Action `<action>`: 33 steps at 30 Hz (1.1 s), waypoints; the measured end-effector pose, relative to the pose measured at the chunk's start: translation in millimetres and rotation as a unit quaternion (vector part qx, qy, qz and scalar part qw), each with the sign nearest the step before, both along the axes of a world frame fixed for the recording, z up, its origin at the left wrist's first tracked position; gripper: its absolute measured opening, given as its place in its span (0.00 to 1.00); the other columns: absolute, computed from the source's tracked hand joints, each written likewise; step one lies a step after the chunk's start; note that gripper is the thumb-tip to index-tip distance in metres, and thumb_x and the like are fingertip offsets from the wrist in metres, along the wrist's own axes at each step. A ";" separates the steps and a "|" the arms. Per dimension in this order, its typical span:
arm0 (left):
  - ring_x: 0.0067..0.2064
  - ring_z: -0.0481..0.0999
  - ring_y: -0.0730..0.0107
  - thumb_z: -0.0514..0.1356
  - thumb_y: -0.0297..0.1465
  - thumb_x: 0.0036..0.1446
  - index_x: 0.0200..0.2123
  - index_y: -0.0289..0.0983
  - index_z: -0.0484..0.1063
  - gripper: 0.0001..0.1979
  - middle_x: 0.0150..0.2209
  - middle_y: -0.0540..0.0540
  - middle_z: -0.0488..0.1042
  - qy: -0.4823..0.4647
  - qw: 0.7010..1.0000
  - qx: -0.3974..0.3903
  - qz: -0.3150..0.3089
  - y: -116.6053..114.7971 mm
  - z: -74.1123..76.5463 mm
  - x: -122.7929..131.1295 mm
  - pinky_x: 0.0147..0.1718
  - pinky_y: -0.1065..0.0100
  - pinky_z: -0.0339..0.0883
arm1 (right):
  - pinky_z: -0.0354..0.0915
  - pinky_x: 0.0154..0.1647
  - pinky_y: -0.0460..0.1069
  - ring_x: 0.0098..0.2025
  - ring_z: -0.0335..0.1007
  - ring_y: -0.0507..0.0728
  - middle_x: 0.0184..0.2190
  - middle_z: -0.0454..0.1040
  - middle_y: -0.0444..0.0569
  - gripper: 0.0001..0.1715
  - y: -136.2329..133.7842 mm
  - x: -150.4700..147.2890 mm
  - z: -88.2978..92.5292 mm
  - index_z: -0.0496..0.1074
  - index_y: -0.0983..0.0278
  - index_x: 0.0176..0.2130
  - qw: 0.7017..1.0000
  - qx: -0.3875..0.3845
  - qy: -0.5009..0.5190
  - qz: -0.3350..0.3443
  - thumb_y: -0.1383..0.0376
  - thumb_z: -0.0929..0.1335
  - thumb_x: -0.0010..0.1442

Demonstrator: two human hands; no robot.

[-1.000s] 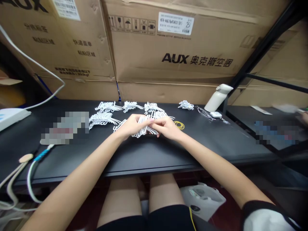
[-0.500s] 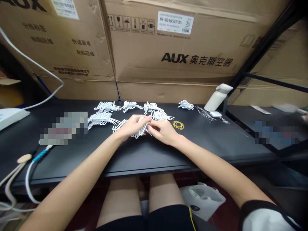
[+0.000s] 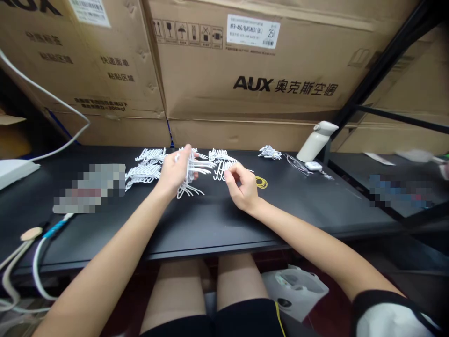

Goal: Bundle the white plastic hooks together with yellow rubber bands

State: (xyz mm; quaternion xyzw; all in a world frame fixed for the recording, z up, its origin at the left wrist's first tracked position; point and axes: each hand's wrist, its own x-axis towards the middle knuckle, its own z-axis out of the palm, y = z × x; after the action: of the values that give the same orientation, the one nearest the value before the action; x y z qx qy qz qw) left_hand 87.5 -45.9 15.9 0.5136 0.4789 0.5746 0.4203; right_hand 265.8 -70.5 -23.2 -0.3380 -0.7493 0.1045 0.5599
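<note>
My left hand (image 3: 173, 172) is closed around a bunch of white wire hooks (image 3: 201, 166), whose straight ends point right. Below it, more thin white hook ends (image 3: 188, 191) lie on the black table. My right hand (image 3: 243, 188) is held apart from it, thumb and forefinger drawn together; whether a thin piece is between them I cannot make out. Just behind its fingertips lies a group of white hooks (image 3: 220, 171). Yellow rubber bands (image 3: 261, 182) rest beside the right hand. Further hook groups lie behind and left, one pile (image 3: 143, 174) near the left wrist.
A separate hook bundle (image 3: 270, 152) lies at the back. To its right are eyeglasses (image 3: 296, 164), a white earphone case (image 3: 313, 166) and a white bottle (image 3: 316, 142). A blurred-out device (image 3: 89, 187) with a cable is at left. Large cardboard boxes (image 3: 245, 103) stand behind the table.
My hands have come apart. The left hand has moved left and turned upright with its bunch of hooks; the right has shifted slightly right, away from the bunch.
</note>
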 end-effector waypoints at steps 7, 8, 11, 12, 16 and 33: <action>0.15 0.68 0.76 0.49 0.35 0.65 0.29 0.34 0.67 0.16 0.18 0.50 0.70 -0.207 0.962 -0.075 0.159 19.4 2.3 -23.1 0.16 0.75 0.64 | 0.65 0.50 0.54 0.49 0.70 0.59 0.44 0.75 0.55 0.10 3.3 -8.2 -9.9 0.70 0.65 0.42 0.962 0.006 -0.243 0.125 0.62 0.63 0.64; 0.15 0.68 0.76 0.48 0.35 0.65 0.29 0.34 0.67 0.16 0.19 0.49 0.72 -0.221 0.959 -0.096 0.150 20.3 0.5 -23.6 0.16 0.75 0.64 | 0.61 0.56 0.57 0.57 0.65 0.61 0.52 0.72 0.58 0.15 3.5 -9.7 -11.0 0.69 0.66 0.48 0.945 0.010 -0.288 0.153 0.62 0.62 0.65; 0.14 0.67 0.77 0.47 0.35 0.66 0.30 0.34 0.66 0.15 0.21 0.48 0.74 -0.256 0.951 -0.138 0.110 21.0 -2.5 -22.5 0.15 0.75 0.63 | 0.53 0.63 0.61 0.66 0.53 0.63 0.61 0.64 0.59 0.23 2.5 -12.2 -10.8 0.62 0.68 0.59 0.907 -0.002 -0.379 0.184 0.62 0.59 0.68; 0.14 0.66 0.77 0.47 0.35 0.66 0.30 0.34 0.66 0.15 0.21 0.48 0.74 -0.263 0.949 -0.143 0.100 20.7 -2.5 -21.7 0.15 0.75 0.63 | 0.53 0.64 0.61 0.67 0.53 0.63 0.61 0.65 0.59 0.23 2.4 -12.0 -9.6 0.62 0.68 0.59 0.902 -0.010 -0.393 0.180 0.62 0.58 0.69; 0.14 0.66 0.77 0.47 0.35 0.66 0.30 0.34 0.65 0.15 0.21 0.48 0.74 -0.275 0.946 -0.152 0.082 18.7 -0.2 -19.1 0.15 0.75 0.62 | 0.51 0.64 0.61 0.63 0.60 0.62 0.48 0.76 0.56 0.17 7.6 -6.4 -4.7 0.70 0.67 0.49 0.905 -0.008 -0.401 0.144 0.66 0.58 0.69; 0.15 0.70 0.71 0.59 0.45 0.56 0.30 0.34 0.72 0.18 0.20 0.47 0.73 0.023 0.994 -0.035 -0.104 0.4 -8.7 3.5 0.13 0.72 0.63 | 0.62 0.36 0.48 0.31 0.65 0.52 0.31 0.71 0.49 0.04 27.2 -3.7 -20.1 0.72 0.67 0.32 0.949 -0.127 -0.283 0.056 0.70 0.66 0.59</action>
State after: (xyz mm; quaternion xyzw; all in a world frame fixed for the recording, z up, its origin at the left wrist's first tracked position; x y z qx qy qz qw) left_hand 91.0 -45.5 7.1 0.5586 0.4520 0.4990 0.4845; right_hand 262.0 -43.3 -43.2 -0.3795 -0.8751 0.1303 0.2707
